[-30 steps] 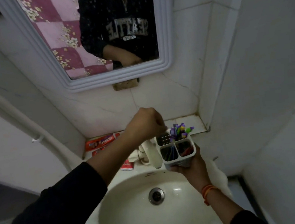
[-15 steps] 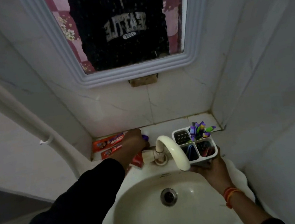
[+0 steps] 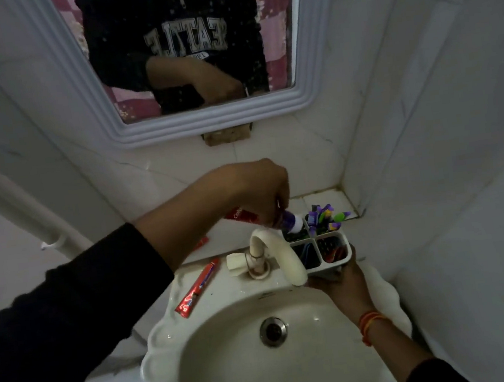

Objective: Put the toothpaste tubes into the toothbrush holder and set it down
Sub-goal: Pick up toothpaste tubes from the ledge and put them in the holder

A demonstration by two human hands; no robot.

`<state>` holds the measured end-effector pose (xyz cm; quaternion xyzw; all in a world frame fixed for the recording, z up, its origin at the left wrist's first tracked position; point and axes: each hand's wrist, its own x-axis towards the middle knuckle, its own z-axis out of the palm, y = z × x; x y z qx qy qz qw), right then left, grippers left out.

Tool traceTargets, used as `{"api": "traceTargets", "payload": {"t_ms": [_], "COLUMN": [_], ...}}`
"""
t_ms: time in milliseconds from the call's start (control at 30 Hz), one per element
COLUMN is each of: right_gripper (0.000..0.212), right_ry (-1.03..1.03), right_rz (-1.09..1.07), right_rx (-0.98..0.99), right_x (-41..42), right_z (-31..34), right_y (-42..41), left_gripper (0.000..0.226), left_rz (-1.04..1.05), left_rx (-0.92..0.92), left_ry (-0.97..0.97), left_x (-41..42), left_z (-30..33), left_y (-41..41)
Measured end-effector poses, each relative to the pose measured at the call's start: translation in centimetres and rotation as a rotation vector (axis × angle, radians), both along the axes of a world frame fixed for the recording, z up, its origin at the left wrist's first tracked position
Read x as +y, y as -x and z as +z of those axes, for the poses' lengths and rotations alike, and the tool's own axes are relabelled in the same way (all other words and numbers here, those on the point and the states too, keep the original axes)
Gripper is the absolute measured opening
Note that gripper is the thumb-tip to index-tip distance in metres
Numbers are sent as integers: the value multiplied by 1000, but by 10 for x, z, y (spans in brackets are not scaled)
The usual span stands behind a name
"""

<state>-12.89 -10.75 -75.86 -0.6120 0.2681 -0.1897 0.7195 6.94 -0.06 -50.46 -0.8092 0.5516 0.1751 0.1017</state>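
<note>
My right hand (image 3: 343, 284) holds a white four-compartment toothbrush holder (image 3: 344, 251) from below, just right of the tap. Purple and green toothbrushes (image 3: 322, 215) stick out of its back right compartment. My left hand (image 3: 257, 190) grips a purple tube with a white cap (image 3: 292, 222), cap down, its tip at the holder's back left compartment. A red toothpaste tube (image 3: 200, 283) lies on the basin rim left of the tap. Another red tube (image 3: 241, 215) shows on the ledge behind my left wrist, mostly hidden.
A white scalloped wash basin (image 3: 156, 352) with a drain (image 3: 273, 331) fills the lower middle. A curved white tap (image 3: 278, 255) stands right in front of the holder. A tiled ledge (image 3: 323, 198) runs behind, in the wall corner. A framed mirror (image 3: 205, 120) hangs above.
My left hand has lifted from the ledge with the purple tube and moved right to the holder's back left compartment. The red tube on the basin rim is now uncovered. The camera has tilted down.
</note>
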Motion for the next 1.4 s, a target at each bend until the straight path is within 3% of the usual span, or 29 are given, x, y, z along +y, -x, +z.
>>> {"api": "traceTargets", "payload": {"t_ms": [167, 267, 400, 500, 567, 600, 667, 733, 833, 933, 1000, 1200, 1300, 1400], "right_gripper": [126, 121, 119, 76, 51, 55, 101, 124, 108, 107, 103, 100, 93, 92], "right_ry": [1, 29, 4, -192, -214, -225, -192, -152, 16, 102, 126, 142, 62, 52], "right_rz": [-8, -1, -21, -19, -11, -20, -27, 17, 55, 45, 40, 67, 69, 73], "right_rx": [18, 21, 4, -62, -50, -43, -30, -48, -83, -67, -66, -84, -73, -61], "right_x": [-1, -1, 0, -1, -1, -1, 2, -1, -2, -1, 0, -5, -9, -9], "right_z": [-6, -8, -5, 1, 4, 6, 19, 14, 8, 2, 5, -2, -9, -8], "right_y": [0, 2, -1, 0, -2, -1, -1, 1, 3, 1, 2, 0, -1, -2], "left_gripper": [39, 49, 40, 49, 45, 40, 30, 22, 25, 36, 41, 35, 42, 66], "left_rz": [-93, -134, -38, 127, 265, 343, 501, 621, 773, 660, 683, 882, 937, 969], "left_rx": [-147, -209, -93, 110, 270, 316, 296, 197, 129, 34, 11, 82, 184, 293], "left_ry": [-87, -135, -58, 34, 193, 285, 422, 396, 148, -119, -164, 49, 240, 450], "left_x": [-40, -51, -49, -35, -16, -3, 25, 50, 85, 115, 128, 138, 127, 110], "left_z": [2, -21, -49, -40, -30, -28, -38, -58, -100, -142, -167, -195, -166, -104], "left_y": [51, 67, 74, 57, 37, 27, 7, -8, -24, -20, -12, -9, -14, -16]}}
